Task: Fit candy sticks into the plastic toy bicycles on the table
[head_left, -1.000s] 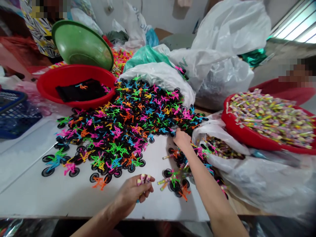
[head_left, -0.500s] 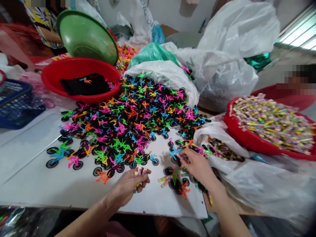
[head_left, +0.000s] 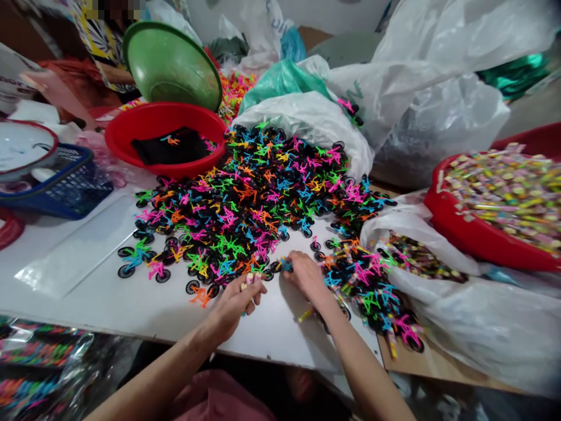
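Note:
My left hand is closed around a few small wrapped tubes, whose pale ends stick out above the fingers. Just right of it, my right hand pinches a small blue plastic toy bicycle with black wheels, at the front edge of the pile. Its fingertips partly hide the toy. A large heap of colourful toy bicycles spreads behind both hands. More bicycles mixed with tubes lie beside the right forearm, and one yellow tube is on the white board under it.
At right, a red basin holds many wrapped tubes, beside an open white bag. A red tub, green basin and blue basket stand at left. Packed bicycles lie below the table edge. Another person is behind.
My right hand has moved left from the right-hand group of bicycles to a blue one at the main pile's edge. My left hand still holds the tubes. The view has shifted.

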A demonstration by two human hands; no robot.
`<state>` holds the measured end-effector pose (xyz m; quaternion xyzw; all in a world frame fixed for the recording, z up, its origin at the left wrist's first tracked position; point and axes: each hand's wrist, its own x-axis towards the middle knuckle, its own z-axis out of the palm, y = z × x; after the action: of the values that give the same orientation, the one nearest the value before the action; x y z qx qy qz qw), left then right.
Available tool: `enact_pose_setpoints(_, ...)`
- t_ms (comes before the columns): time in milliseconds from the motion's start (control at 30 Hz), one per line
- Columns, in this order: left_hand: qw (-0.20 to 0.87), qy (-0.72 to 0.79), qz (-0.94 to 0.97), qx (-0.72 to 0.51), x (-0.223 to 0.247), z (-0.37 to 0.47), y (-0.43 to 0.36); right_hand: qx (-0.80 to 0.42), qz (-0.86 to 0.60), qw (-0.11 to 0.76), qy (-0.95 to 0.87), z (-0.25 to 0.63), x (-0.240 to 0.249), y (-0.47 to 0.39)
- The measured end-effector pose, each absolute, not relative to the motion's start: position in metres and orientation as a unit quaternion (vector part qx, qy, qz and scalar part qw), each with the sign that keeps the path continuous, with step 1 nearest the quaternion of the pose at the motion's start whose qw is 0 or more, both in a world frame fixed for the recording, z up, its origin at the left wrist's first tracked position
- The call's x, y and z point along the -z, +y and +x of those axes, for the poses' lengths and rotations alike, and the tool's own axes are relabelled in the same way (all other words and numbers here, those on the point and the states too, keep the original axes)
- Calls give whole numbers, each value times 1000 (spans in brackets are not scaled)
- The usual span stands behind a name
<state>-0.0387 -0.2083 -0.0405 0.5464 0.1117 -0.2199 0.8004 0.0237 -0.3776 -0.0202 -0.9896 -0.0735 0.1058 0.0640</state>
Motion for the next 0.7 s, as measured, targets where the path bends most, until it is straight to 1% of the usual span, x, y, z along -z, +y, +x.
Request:
enact_pose_setpoints(33, 796, 116, 562, 195, 39, -35, -206, -103, -988, 95, -63, 18, 18, -380)
enact_pose_setpoints(67, 791, 117, 574, 176, 38, -31, -205, -104, -983, 145, -53, 12, 14, -382)
enact_pose_setpoints(167, 779, 92, 602, 151, 33, -19, -209, -131, -927, 347, -52, -8, 2, -383)
enact_pose_setpoints(233, 768, 65, 618, 156, 28, -13, -210, -135, -888, 436, -61, -16, -4, -381)
enact_pose_setpoints(300, 759, 39, 625, 179, 23, -11, -208, -105, -869, 478, -66, -18, -8, -379)
enact_pose_setpoints(367, 756, 18, 622, 205, 20, -13, -201, -56, -860, 503, -63, -15, -13, -377)
enact_pose_setpoints(433, 759, 8, 619, 203, 18, -17, -194, -29, -846, 531, -46, -11, -17, -373)
enact_pose_setpoints(500, 763, 11, 624, 170, 17, -21, -188, -53, -827, 560, -30, -7, -17, -366)
enact_pose_setpoints(600, 754, 25, 641, 143, 15, -23, -184, -133, -780, 612, -19, -6, -8, -354)
enact_pose_setpoints(700, 754, 43, 639, 146, 17, -22, -187, -141, -718, 681, 15, -11, 0, -348)
